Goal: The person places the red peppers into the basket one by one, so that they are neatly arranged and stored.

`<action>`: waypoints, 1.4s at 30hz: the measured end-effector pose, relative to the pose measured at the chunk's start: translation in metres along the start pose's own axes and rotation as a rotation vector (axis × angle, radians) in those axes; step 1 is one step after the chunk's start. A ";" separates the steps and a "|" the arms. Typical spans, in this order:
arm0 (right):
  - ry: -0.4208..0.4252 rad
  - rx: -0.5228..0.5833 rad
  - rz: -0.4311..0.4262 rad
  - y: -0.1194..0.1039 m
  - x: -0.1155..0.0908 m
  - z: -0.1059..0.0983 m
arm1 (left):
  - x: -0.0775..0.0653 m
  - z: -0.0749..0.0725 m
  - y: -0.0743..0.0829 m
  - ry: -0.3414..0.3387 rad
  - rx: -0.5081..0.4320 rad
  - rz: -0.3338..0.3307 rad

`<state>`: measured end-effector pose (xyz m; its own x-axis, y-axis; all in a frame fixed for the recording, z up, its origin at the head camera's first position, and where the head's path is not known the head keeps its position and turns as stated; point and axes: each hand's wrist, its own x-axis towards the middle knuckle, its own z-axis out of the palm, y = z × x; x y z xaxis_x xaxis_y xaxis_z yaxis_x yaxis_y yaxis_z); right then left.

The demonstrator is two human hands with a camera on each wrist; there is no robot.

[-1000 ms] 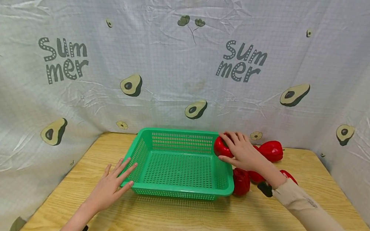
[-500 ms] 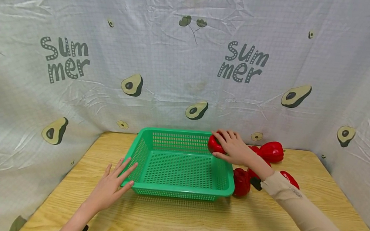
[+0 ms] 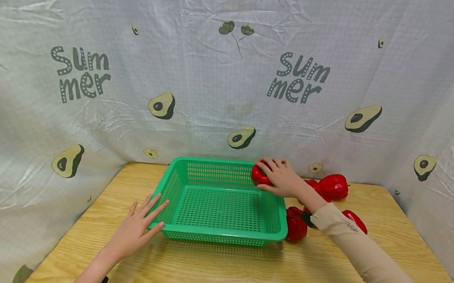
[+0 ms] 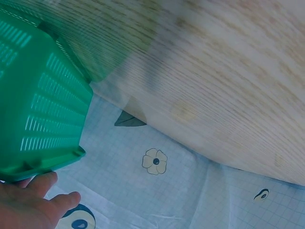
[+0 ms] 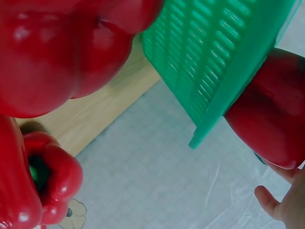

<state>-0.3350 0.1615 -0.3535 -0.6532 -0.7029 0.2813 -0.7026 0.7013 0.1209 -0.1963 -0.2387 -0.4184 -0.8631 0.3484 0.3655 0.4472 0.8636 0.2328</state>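
My right hand [image 3: 282,179] grips a red bell pepper [image 3: 258,176] over the back right corner of a green plastic basket [image 3: 218,232]. In the right wrist view the held bell pepper [image 5: 274,112] shows beyond the basket rim [image 5: 238,90], with fingertips at its lower side. The slotted basket floor [image 3: 220,208] holds nothing. At the front left corner, my left hand [image 3: 134,230] rests on the rim with its fingers spread. From the left wrist view, those fingers [image 4: 43,183] lie right at the rim's edge.
Several more red bell peppers lie right of the basket: one [image 3: 332,186] at the back, one [image 3: 296,225] close by the basket's front right corner, another [image 3: 356,222] partly behind the sleeve. A printed cloth [image 3: 217,76] hangs behind the wooden table [image 3: 214,272].
My right hand has moved left with the bell pepper, from the basket's right rim to over its inside. The left hand and basket have stayed in place.
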 end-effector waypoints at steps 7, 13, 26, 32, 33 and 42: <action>-0.053 -0.013 0.027 0.001 0.007 0.004 | -0.001 -0.001 0.000 0.003 -0.013 -0.003; -0.085 -0.034 0.017 0.001 0.010 0.005 | -0.001 -0.001 0.001 0.003 -0.011 0.000; -0.177 -0.066 -0.047 0.004 0.017 0.018 | -0.001 0.000 0.002 0.001 -0.009 0.000; -0.189 -0.122 -0.068 0.007 0.018 0.025 | 0.000 0.001 0.002 -0.002 -0.012 -0.006; -0.197 -0.127 -0.067 0.007 0.018 0.026 | 0.000 0.000 0.002 -0.001 -0.010 -0.007; -0.233 -0.127 -0.072 0.001 0.017 0.028 | -0.001 0.000 0.004 -0.002 -0.014 -0.015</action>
<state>-0.3546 0.1467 -0.3752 -0.6608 -0.7493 0.0434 -0.7180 0.6478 0.2547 -0.1934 -0.2357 -0.4176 -0.8703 0.3360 0.3602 0.4373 0.8635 0.2511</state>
